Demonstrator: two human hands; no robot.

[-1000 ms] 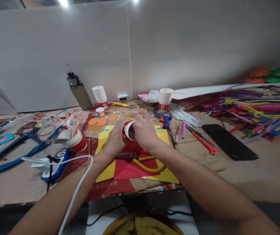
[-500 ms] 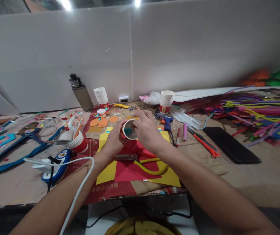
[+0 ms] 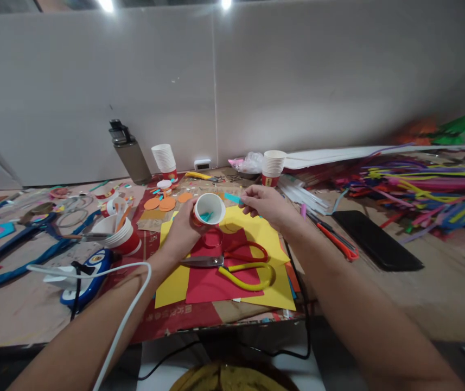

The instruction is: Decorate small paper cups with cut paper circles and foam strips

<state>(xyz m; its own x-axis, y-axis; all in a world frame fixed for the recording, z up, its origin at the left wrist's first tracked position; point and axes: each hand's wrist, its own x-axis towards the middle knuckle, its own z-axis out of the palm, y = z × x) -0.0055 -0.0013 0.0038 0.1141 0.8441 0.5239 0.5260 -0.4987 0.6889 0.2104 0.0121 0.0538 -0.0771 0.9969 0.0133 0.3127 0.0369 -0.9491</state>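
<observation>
In my left hand (image 3: 183,231) is a paper cup (image 3: 209,203), white inside and tilted so its mouth faces me. Teal paper pieces (image 3: 206,217) lie at the bottom of the cup. My right hand (image 3: 262,203) pinches a pointed teal paper piece (image 3: 233,199) just right of the cup's rim. Below both hands, scissors (image 3: 221,262) with one red and one yellow handle rest on red paper (image 3: 224,288). Yellow paper (image 3: 275,293) lies beneath the red sheet.
Stacked paper cups stand at the back left (image 3: 164,157) and back right (image 3: 273,163). Orange paper discs (image 3: 167,204) lie left of the cup. A black phone (image 3: 374,239) and pipe cleaners (image 3: 427,190) are on the right. A white cable (image 3: 138,288) crosses my left forearm.
My right hand has come out of the cup and moved right, now showing a teal paper piece between its fingers. The cup has shifted slightly left.
</observation>
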